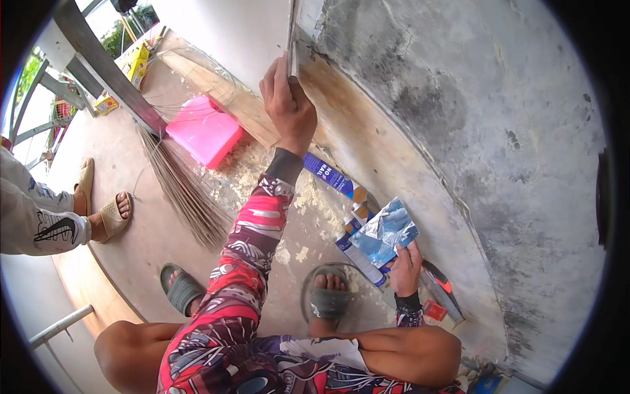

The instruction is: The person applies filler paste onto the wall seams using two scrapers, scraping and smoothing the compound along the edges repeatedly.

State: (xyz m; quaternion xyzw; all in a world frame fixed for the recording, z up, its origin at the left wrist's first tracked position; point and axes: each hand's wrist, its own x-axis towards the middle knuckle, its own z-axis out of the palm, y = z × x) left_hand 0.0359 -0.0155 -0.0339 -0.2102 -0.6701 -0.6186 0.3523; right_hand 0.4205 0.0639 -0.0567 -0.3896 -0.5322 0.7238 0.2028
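Observation:
My left hand (289,105) is raised to the corner edge where the white panel meets the mottled grey wall (446,118). Its fingers are pinched together there, against a thin greyish strip; what they hold is hard to make out. Lower right, my right hand (407,268) grips a flat blue sheet (369,248) by its near edge, tilted, with whitish paste smeared across its top. Under and beside the sheet lie blue sealant cartridges (327,172), partly hidden by it. Next to my right wrist rests a tool with an orange and black handle (438,278).
A pink dustpan (205,134) and a stick broom (180,187) lie on the floor left of my arm, among pale flakes. A wooden board (203,79) runs along the wall base. Another person's sandalled foot (115,220) stands at left. A red object (434,310) sits near my right knee.

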